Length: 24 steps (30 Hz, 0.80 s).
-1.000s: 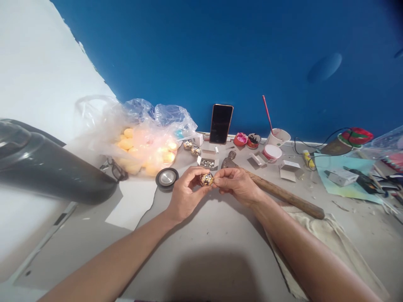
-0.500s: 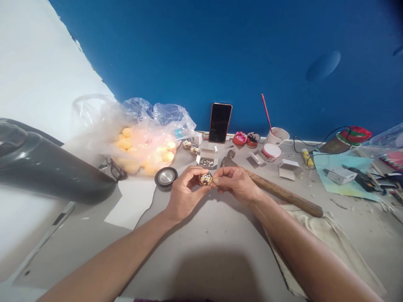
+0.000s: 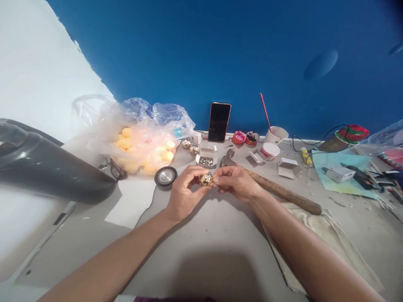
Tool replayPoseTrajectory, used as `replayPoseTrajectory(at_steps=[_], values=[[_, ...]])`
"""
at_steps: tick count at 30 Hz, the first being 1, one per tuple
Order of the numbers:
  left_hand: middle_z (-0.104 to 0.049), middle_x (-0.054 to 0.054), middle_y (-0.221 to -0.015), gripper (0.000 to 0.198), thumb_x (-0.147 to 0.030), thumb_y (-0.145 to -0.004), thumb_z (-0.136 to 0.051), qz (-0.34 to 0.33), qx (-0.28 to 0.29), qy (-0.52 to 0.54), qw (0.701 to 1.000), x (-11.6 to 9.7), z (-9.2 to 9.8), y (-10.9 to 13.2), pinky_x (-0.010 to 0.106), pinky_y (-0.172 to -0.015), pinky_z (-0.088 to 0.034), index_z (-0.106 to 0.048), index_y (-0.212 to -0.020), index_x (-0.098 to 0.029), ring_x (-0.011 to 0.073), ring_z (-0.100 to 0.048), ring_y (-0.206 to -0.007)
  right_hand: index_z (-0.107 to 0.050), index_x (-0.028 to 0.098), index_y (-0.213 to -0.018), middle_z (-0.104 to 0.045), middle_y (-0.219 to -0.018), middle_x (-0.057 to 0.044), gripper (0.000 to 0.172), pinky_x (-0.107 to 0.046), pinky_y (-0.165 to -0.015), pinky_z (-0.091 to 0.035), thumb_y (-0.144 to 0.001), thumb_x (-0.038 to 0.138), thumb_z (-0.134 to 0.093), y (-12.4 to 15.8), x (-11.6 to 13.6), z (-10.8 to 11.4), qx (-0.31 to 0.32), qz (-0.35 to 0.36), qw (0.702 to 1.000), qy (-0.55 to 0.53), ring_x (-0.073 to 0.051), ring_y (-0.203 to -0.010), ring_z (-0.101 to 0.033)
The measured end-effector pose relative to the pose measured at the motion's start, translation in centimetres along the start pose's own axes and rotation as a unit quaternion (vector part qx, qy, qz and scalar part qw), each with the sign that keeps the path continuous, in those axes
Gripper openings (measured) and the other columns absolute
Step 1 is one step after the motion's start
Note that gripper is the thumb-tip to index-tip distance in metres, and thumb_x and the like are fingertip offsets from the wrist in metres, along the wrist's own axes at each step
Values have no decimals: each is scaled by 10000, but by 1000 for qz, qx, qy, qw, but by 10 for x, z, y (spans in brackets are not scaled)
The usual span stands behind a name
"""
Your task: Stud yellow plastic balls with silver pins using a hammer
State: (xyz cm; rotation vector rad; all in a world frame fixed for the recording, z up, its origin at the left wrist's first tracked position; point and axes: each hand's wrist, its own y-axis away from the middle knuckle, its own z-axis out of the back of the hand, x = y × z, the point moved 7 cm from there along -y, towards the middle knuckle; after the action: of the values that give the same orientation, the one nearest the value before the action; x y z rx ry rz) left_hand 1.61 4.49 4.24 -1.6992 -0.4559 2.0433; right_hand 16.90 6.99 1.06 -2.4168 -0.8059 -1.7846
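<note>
At the near right, has a cream cloth (image 3: 327, 235) lying wrinkled on the tabletop (image 3: 189, 239), and at the left a white sheet of paper (image 3: 129, 205). Further in, in the middle, holds above the tabletop a small ball (image 3: 205, 179) covered with shiny studs, with the grip of the left hand (image 3: 185, 191) clamped on it between thumb and fingers. Touches the right edge of this ball with the right hand (image 3: 237, 182), thumb and forefinger pressed together; cannot tell of any small piece between them. Just left of the hands, shows a black disc (image 3: 166, 178) with silvery centre; to the right, a wooden-handled hammer (image 3: 283, 191). Behind, contains metal beads (image 3: 206, 161) in an open small box (image 3: 197, 160). Farther left, has two studded balls (image 3: 194, 148) beside a plastic bag (image 3: 173, 115) with yellow balls (image 3: 126, 143); farthest, a smartphone (image 3: 219, 122) upright before the blue wall (image 3: 189, 50).
</note>
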Motion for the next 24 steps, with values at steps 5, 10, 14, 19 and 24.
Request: replayPoseTrajectory(at_steps=[5, 10, 14, 19, 24], values=[[-699, 76, -1091, 289, -136, -841, -781, -84, -9, -84, 993, -16, 3, 2, 300, -816, -608, -690, -1103, -218, 191, -690, -994, -747, 159, -641, -635, -583, 12, 298, -192, -482, -427, -539, 341, -960, 2, -4, -10, 19, -41, 997, -65, -47, -492, -403], [-702, 76, -1063, 277, -130, -848, -769, -106, -13, -122, 987, -21, 4, 3, 301, -799, -608, -682, -1098, -212, 191, -697, -968, -734, 144, -638, -587, -548, 24, 293, -195, -476, -432, -573, 332, -949, 2, -5, -15, 37, -49, 995, -83, -43, -482, -378], [-698, 73, -1062, 277, -162, -844, -785, -80, -26, -105, 991, -16, 4, 3, 287, -761, -614, -678, -1094, -210, 182, -696, -944, -737, 151, -633, -634, -589, 3, 281, -190, -454, -435, -563, 327, -946, 3, -2, -14, 20, -35, 997, -70, -50, -485, -422], [-716, 71, -1059, 264, -115, -854, -757, -155, -33, -175, 972, -31, 6, 4, 323, -818, -612, -683, -1081, -228, 194, -708, -964, -732, 164, -622, -659, -624, -10, 242, -186, -441, -458, -549, 303, -916, 5, 0, -15, -20, -5, 998, -52, -87, -542, -536], [-713, 68, -1039, 250, -119, -862, -744, -185, -29, -225, 956, -36, 6, 2, 343, -846, -611, -674, -1074, -230, 203, -715, -962, -715, 168, -610, -654, -632, -8, 234, -190, -427, -471, -562, 313, -891, 5, 1, -18, -41, 25, 998, -47, -88, -534, -543]])
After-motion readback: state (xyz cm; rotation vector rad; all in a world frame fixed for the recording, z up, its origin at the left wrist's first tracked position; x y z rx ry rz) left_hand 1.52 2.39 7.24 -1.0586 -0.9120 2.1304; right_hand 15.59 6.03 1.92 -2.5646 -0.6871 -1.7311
